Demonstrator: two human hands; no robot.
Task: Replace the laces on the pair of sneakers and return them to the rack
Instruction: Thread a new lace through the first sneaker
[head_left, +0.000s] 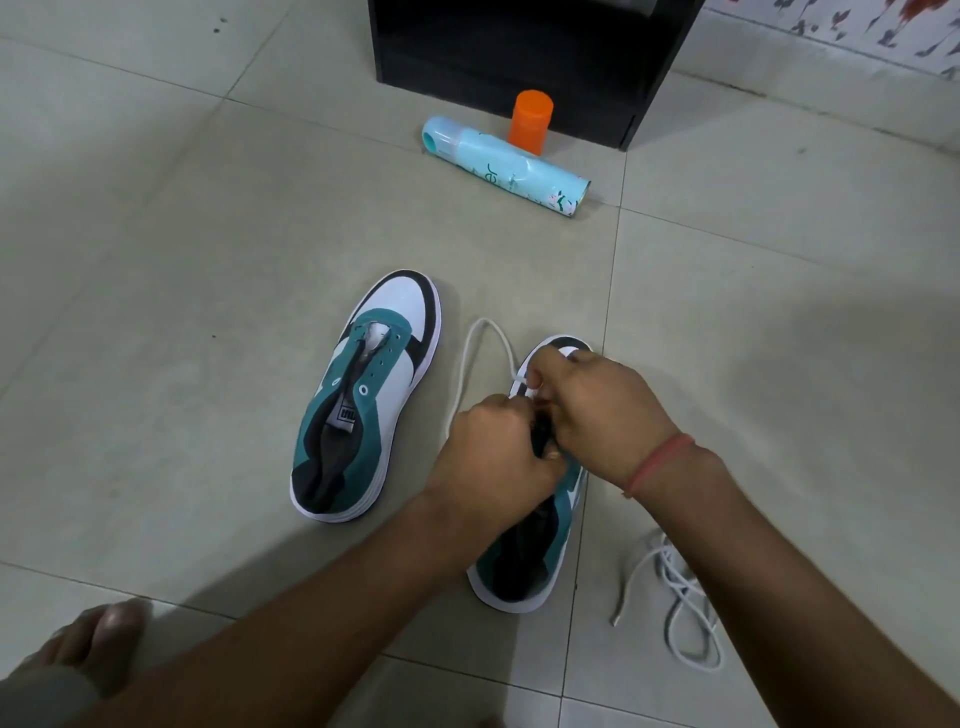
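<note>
Both hands pinch a white lace (480, 353) over the eyelets of the right-hand sneaker (530, 551): the right hand (597, 410) has its fingers curled down at the forward eyelets, and the left hand (493, 452) is closed on the lace just behind it, the two nearly touching. What exactly the fingertips hold is hidden beneath the knuckles. The hands sit this close probably so that one can steady the shoe's upper while the other feeds the lace tip through a hole. A loop of the lace arcs out over the floor toward the toe, slack left for pulling through.

Just beside it on the tiled floor (182, 260) lies the other sneaker (363, 400), its eyelets bare, so its lacing appears not yet begun. A second loose lace (680, 597) lies tangled near the right forearm, within reach. Farther off are a pale blue spray can (511, 169) on its side, an orange cap (530, 120), and a dark cabinet (519, 47), perhaps the rack.
</note>
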